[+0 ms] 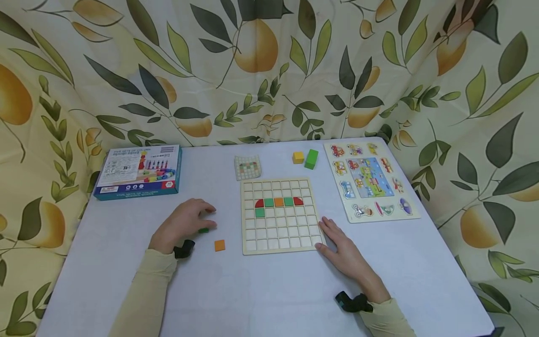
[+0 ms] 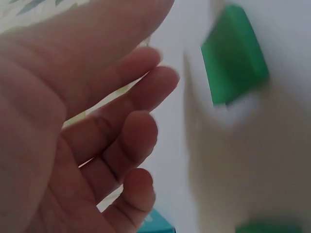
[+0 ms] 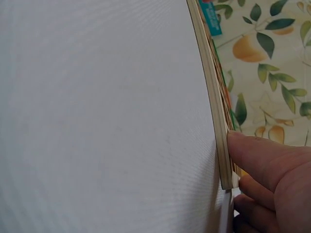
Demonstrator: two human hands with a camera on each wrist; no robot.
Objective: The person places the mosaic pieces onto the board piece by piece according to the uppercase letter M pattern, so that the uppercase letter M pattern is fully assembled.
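Observation:
My left hand (image 1: 185, 223) is low over the table left of the grid board, fingers loosely bent. A small green tile (image 1: 203, 230) shows by its fingertips. In the left wrist view a green tile (image 2: 235, 56) appears tilted and apart from the visible fingers; another green patch (image 2: 269, 227) is blurred at the bottom edge. An orange square tile (image 1: 219, 245) lies just nearer the body. The wooden grid board (image 1: 278, 236) holds a row of red, green and orange tiles, with one green tile (image 1: 259, 213) below. My right hand (image 1: 347, 257) touches the board's right edge and near corner.
Behind the board lies a small pattern card (image 1: 247, 167). To its right stand a yellow cube (image 1: 298, 157) and a green block (image 1: 311, 159). A picture puzzle board (image 1: 341, 180) lies at the right, a flat box (image 1: 136, 172) at the back left. Patterned cloth hangs behind.

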